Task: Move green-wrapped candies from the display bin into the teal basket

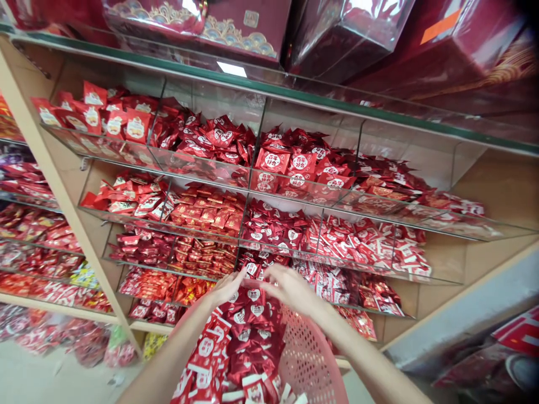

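A pink plastic basket (314, 350) stands below me, filled with red candy packets (252, 335), several with white heart-shaped labels. Other packets (206, 348) with more white on them lie at its left side. Over the basket's far edge, my left hand (228, 289) reaches in with its fingers stretched forward. My right hand (290, 287) faces it from the right, fingers curved and thumb apart. Dark red packets lie between and just below both hands. The hands partly hide these packets, and I cannot make out one firmly gripped.
Glass-fronted shelf tiers (202, 227) hold sorted red packets behind clear dividers. A glass shelf edge (269, 90) crosses above, with large dark red boxes (236, 22) on it. A wooden upright (71, 207) stands left. Bagged packets (84, 339) lie on the floor.
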Available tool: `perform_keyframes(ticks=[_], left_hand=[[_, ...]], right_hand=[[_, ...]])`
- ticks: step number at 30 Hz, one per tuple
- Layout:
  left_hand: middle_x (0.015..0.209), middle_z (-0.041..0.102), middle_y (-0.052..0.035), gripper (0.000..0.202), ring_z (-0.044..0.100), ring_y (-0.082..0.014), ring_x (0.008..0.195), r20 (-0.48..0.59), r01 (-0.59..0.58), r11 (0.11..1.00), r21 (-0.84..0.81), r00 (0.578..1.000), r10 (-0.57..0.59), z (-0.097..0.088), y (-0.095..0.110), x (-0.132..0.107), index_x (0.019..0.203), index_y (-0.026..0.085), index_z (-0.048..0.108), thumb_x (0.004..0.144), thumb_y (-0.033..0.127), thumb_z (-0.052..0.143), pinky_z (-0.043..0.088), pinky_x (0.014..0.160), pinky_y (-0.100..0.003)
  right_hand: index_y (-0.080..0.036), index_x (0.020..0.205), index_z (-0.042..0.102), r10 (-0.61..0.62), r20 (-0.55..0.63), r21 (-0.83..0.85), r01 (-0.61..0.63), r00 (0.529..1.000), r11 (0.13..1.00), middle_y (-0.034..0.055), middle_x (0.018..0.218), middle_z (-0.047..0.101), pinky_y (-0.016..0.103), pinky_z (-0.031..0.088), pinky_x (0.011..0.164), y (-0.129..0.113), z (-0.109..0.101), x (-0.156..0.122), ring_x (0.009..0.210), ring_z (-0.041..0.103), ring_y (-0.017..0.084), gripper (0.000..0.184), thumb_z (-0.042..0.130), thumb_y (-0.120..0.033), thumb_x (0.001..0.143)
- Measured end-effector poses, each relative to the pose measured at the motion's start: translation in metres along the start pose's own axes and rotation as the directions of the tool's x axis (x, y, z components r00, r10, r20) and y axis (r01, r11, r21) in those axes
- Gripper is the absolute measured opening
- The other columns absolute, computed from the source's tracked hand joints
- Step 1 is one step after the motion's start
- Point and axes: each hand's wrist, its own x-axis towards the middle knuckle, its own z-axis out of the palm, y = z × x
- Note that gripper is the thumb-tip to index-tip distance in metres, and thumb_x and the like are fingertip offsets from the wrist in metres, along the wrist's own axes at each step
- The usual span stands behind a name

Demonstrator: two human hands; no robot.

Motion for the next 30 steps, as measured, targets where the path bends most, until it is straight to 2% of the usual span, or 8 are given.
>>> perform_keyframes(ticks=[3, 5, 9, 12, 14, 18, 24, 30], left_hand=[[0.097, 0.066, -0.0047, 0.073, 0.056, -0.0266, 0.096, -0.001, 0.013, 1.000, 0.002, 1.000, -0.013, 0.000, 0.001, 0.001, 0.085, 0.023, 0.064, 0.078, 0.073, 0.012, 0.039, 0.085, -0.036], [0.097, 0.066, -0.0049, 0.074, 0.055, -0.0270, 0.098, 0.000, 0.027, 1.000, 0.008, 1.000, -0.027, 0.001, 0.000, 0.002, 0.083, 0.022, 0.063, 0.078, 0.074, 0.010, 0.038, 0.086, -0.037], [0.096, 0.066, -0.0041, 0.074, 0.054, -0.0276, 0.099, -0.009, 0.055, 0.998, 0.013, 0.998, -0.055, 0.001, 0.000, 0.003, 0.086, 0.024, 0.062, 0.077, 0.075, 0.009, 0.037, 0.087, -0.038], [0.094, 0.066, -0.0051, 0.075, 0.055, -0.0275, 0.097, -0.001, 0.056, 0.998, 0.013, 0.998, -0.056, 0.000, 0.002, 0.002, 0.083, 0.023, 0.063, 0.077, 0.075, 0.010, 0.038, 0.086, -0.037], [0.093, 0.066, -0.0053, 0.075, 0.056, -0.0273, 0.095, -0.001, 0.056, 0.998, 0.012, 0.998, -0.056, -0.001, 0.004, 0.000, 0.080, 0.023, 0.063, 0.077, 0.075, 0.010, 0.038, 0.085, -0.037], [0.090, 0.067, -0.0036, 0.073, 0.056, -0.0268, 0.092, -0.007, 0.062, 0.998, -0.003, 0.998, -0.062, -0.003, 0.007, -0.003, 0.079, 0.024, 0.063, 0.076, 0.076, 0.011, 0.039, 0.082, -0.036], [0.090, 0.067, -0.0039, 0.074, 0.056, -0.0269, 0.092, -0.002, 0.063, 0.998, 0.006, 0.998, -0.063, -0.003, 0.009, -0.004, 0.080, 0.023, 0.064, 0.076, 0.075, 0.011, 0.039, 0.082, -0.036], [0.091, 0.067, -0.0046, 0.074, 0.057, -0.0273, 0.093, -0.007, 0.075, 0.997, 0.012, 0.997, -0.075, -0.002, 0.007, -0.003, 0.079, 0.023, 0.064, 0.077, 0.075, 0.011, 0.039, 0.083, -0.037]], right_hand=[[-0.020, 0.086, 0.058, 0.016, -0.182, -0.020, -0.020, 0.983, 1.000, 0.0013, 0.081, 0.062, 0.023, 0.038, 0.066, 0.008, -0.032, 0.039, 0.071, 0.055, 0.012, 0.015, 0.048, -0.030, 0.085], [-0.020, 0.083, 0.060, 0.138, -0.225, -0.027, -0.148, 0.965, 0.989, 0.0011, 0.079, 0.063, 0.022, 0.037, 0.067, 0.018, -0.042, 0.064, 0.073, 0.056, 0.012, 0.014, 0.049, -0.028, 0.083], [-0.019, 0.067, 0.063, 0.409, -0.131, -0.035, -0.416, 0.903, 0.908, 0.0023, 0.072, 0.065, 0.022, 0.035, 0.064, 0.039, -0.038, 0.099, 0.073, 0.058, 0.014, 0.018, 0.054, -0.029, 0.077], [-0.017, 0.054, 0.060, 0.489, -0.072, -0.044, -0.493, 0.869, 0.869, 0.0032, 0.060, 0.061, 0.023, 0.033, 0.056, 0.047, -0.028, 0.113, 0.064, 0.057, 0.015, 0.024, 0.059, -0.034, 0.071], [-0.017, 0.052, 0.059, 0.531, -0.051, -0.035, -0.532, 0.846, 0.846, 0.0034, 0.058, 0.059, 0.023, 0.032, 0.053, 0.048, -0.023, 0.117, 0.060, 0.055, 0.015, 0.026, 0.060, -0.036, 0.070], [-0.016, 0.057, 0.060, 0.572, -0.032, 0.025, -0.571, 0.820, 0.820, 0.0028, 0.057, 0.057, 0.023, 0.032, 0.051, 0.051, -0.020, 0.122, 0.056, 0.052, 0.014, 0.027, 0.060, -0.039, 0.070], [-0.016, 0.053, 0.056, 0.598, -0.024, 0.126, -0.591, 0.801, 0.797, -0.0008, 0.047, 0.048, 0.023, 0.030, 0.049, 0.056, -0.016, 0.126, 0.049, 0.044, 0.011, 0.023, 0.062, -0.031, 0.068], [-0.015, 0.048, 0.052, 0.552, -0.016, 0.281, -0.526, 0.834, 0.803, -0.0051, 0.042, 0.042, 0.021, 0.029, 0.048, 0.055, -0.012, 0.123, 0.045, 0.039, 0.007, 0.022, 0.062, -0.022, 0.066]])
